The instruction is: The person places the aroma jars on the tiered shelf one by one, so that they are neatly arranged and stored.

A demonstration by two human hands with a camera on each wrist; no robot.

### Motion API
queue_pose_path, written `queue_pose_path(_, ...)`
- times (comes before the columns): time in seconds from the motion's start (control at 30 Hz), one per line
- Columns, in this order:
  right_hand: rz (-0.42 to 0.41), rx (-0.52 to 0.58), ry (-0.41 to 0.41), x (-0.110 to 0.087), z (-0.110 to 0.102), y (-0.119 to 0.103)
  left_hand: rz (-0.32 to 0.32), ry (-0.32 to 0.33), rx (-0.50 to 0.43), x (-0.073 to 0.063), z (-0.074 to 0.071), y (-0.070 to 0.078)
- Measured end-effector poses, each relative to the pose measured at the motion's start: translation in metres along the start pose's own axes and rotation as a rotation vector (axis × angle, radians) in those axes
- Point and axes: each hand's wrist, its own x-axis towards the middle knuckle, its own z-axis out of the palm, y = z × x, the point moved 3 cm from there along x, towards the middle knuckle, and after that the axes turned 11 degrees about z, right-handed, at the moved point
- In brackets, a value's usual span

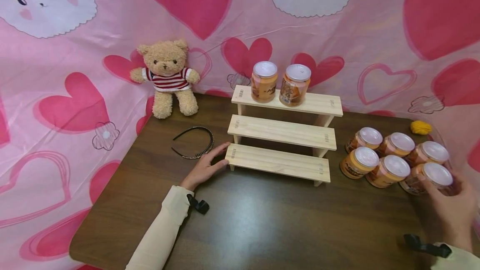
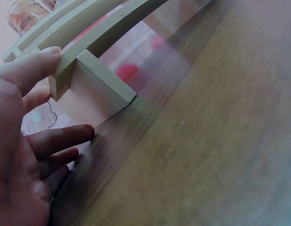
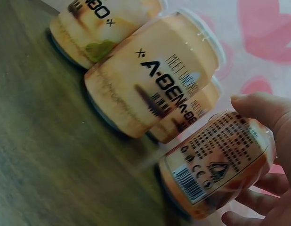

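Right wrist only: handheld jar (image 3: 221,162) barcode (image 3: 189,182)

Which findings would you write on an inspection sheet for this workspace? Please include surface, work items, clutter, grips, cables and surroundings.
Surface: brown table, with a light reflection in front of the shelf.
Work items: wooden shelf with three steps; two jars upright on its top step, six jars to its right.
Clutter: teddy bear and hair band left of the shelf; yellow thing behind the six jars, unidentified.
Grips: left grip, a bare hand, touches the lowest step at its left end; right grip, also bare, holds the near-right jar; unclear if lifted.
Cables: nothing seen.
Surroundings: pink heart-print cloth behind the table.
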Motion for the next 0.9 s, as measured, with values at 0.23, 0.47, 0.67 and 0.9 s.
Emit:
queue_pose_path(0.23, 0.028, 0.072, 0.023, -0.0017, 0.0043, 0.0056, -0.004, 0.002, 0.003, 0.0004, 0.0001, -0.0007)
queue_pose_path(0.47, -0.003, 0.199, 0.047, -0.0019, 0.0068, 0.0063, -0.008, 0.000, 0.000, 0.0003, 0.0000, 0.0003)
queue_pose_path(0.67, -0.011, 0.425, -0.001, -0.0009, 0.0091, 0.0053, -0.005, -0.003, -0.004, 0.0000, -0.0001, 0.0015)
queue_pose_path(0.9, 0.057, 0.411, 0.033, -0.0027, 0.0058, 0.0050, -0.004, -0.003, -0.005, 0.0004, 0.0003, 0.0019)
